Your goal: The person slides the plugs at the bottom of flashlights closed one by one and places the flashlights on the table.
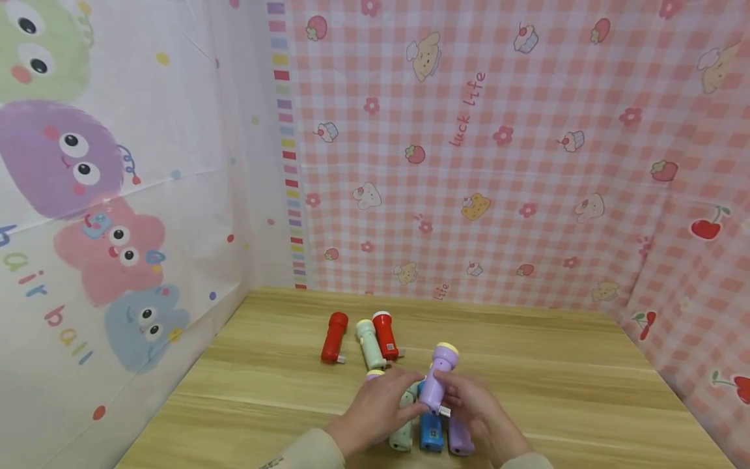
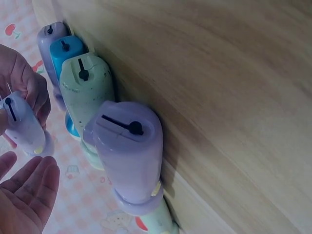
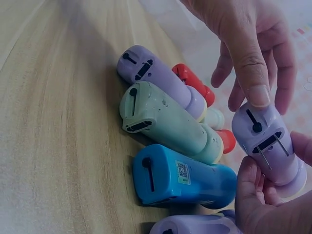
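Note:
A purple flashlight (image 1: 435,384) with a yellow-rimmed head is gripped by my right hand (image 1: 477,410), raised over the table with its head pointing away. Two metal plug prongs (image 3: 273,152) stick out from its tail end. My left hand (image 1: 377,407) reaches in from the left, its thumb touching the tail near the black slot and its other fingers extended. Below the hands lie a pale green flashlight (image 1: 402,438), a blue flashlight (image 1: 431,435) and a second purple flashlight (image 1: 461,440). Left of these, another purple flashlight (image 3: 161,80) is mostly hidden by my left hand in the head view.
Farther back on the wooden table (image 1: 556,365) lie a red flashlight (image 1: 334,339), another pale green flashlight (image 1: 372,345) and a red flashlight with a white rim (image 1: 385,335). Patterned cloths hang at the back (image 1: 504,176), left and right.

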Demonstrator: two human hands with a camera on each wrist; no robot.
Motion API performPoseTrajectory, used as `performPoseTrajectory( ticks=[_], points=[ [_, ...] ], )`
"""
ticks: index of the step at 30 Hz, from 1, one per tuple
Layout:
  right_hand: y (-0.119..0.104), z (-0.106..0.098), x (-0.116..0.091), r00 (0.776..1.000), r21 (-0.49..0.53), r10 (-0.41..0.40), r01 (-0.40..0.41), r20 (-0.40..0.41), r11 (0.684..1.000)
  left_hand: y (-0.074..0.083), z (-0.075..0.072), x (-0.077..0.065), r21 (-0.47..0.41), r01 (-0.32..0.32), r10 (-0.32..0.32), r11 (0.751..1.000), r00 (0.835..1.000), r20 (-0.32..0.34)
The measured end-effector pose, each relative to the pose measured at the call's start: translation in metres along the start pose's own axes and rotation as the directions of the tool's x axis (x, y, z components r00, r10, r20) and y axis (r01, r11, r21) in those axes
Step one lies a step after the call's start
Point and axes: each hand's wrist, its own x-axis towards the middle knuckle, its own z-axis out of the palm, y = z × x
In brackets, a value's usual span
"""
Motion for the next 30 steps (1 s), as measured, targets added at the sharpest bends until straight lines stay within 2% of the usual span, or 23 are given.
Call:
performPoseTrajectory(
  ticks=[11,17,21,26,30],
  points=[
    [0.0006,0.0022,-0.0002,1.000,0.000,-0.005,0.005,0.010,1.000,0.0006,0.0042,-0.0005,0.005,-0.020,0.020,1.000,1.000,-0.003],
    [0.0011,0.0028,-0.0002,1.000,-0.013,0.006,-0.006,-0.007,1.000,0.0031,0.0038,0.0004,-0.007,-0.028,0.029,1.000,0.999,0.032],
    [0.0011,0.0024,-0.0010,1.000,-0.005,0.003,-0.003,0.011,1.000,0.0035,0.0039,0.0001,-0.004,-0.049,0.049,0.999,0.998,0.033],
    [0.0006,0.0029,-0.0015,0.999,0.012,-0.002,0.001,0.033,1.000,0.0045,0.0019,0.0003,-0.017,-0.041,0.041,0.999,0.998,0.054],
    [0.0005,0.0040,-0.0015,0.999,0.014,-0.003,0.002,0.039,1.000,0.0050,0.0012,0.0003,-0.021,-0.039,0.040,0.999,0.998,0.045]
  ],
)
